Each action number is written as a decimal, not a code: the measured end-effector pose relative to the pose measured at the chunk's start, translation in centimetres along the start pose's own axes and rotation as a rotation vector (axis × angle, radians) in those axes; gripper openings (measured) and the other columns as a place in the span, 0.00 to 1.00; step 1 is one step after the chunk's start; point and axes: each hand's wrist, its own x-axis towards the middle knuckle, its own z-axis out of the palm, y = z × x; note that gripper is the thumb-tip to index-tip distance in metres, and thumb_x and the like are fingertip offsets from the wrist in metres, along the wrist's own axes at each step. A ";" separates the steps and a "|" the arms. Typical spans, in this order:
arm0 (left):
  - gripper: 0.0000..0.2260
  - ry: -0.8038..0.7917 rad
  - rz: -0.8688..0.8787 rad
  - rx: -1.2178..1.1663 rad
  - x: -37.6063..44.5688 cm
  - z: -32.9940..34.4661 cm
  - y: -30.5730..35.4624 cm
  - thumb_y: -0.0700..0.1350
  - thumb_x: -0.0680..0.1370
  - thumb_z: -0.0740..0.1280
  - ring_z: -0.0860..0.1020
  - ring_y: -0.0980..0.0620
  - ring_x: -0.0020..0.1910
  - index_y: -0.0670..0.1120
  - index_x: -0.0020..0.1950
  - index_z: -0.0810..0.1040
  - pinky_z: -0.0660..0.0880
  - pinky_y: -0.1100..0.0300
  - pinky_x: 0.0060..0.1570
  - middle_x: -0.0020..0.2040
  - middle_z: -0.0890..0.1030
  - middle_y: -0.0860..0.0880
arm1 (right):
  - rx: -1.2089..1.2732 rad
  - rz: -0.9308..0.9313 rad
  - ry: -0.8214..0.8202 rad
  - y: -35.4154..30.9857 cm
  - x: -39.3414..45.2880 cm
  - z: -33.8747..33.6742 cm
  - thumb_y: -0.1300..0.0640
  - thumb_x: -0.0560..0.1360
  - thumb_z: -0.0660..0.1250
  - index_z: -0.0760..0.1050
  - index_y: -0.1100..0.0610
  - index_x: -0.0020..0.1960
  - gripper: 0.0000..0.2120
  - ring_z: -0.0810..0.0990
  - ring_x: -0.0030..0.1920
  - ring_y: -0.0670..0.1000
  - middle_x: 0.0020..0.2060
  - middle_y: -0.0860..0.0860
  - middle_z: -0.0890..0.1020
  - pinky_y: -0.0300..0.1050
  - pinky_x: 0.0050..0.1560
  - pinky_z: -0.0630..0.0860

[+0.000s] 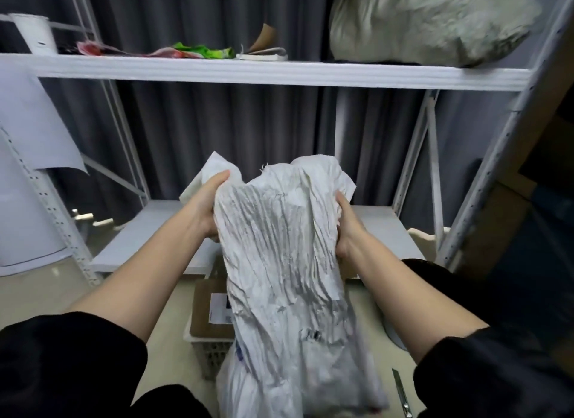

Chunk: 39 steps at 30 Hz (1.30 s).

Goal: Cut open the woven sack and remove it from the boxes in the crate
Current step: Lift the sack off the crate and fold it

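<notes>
Black sleeves [71, 364] nearest; left hand [207, 203] and right hand [345, 228] each grip bunched woven sack [279, 262], raised upright, likely to draw it clear; cardboard box [205, 312] exposed in white crate [206, 352] beneath; utility knife [401, 392] set aside on floor, right.

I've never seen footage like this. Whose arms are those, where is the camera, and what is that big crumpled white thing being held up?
There is no machine here: a person wears one camera on the head, looking forward and down. The left hand and right hand grip a crumpled white woven sack, lifted in front of a white metal shelf. Below it, a cardboard box sits in a pale perforated crate on the floor. A utility knife lies at lower right. A full sack rests on the upper shelf.
</notes>
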 end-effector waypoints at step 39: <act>0.14 -0.062 0.658 0.000 -5.0 -6.2 10.4 0.50 0.79 0.61 0.82 0.55 0.48 0.50 0.64 0.72 0.79 0.56 0.49 0.52 0.83 0.53 | 0.220 -0.765 0.045 -17.8 -8.0 -3.0 0.60 0.79 0.60 0.74 0.58 0.56 0.08 0.83 0.40 0.51 0.41 0.52 0.83 0.47 0.42 0.80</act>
